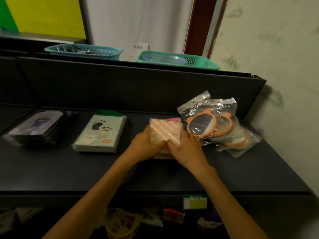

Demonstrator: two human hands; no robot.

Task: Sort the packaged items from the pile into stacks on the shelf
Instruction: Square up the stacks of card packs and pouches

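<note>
Between hands: peach quilted packet, diamond-ribbed.

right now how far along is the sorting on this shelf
Done: three stacks sit on the shelf: dark packs, paw-print packs and a pink quilted stack. In hand: the left hand and right hand rest on the pink quilted stack, seemingly squaring it up. Left: the bagged mirrors at the right lie overlapping and loose, not yet a neat stack.

Glossy plastic bags; matt shelf.
</note>
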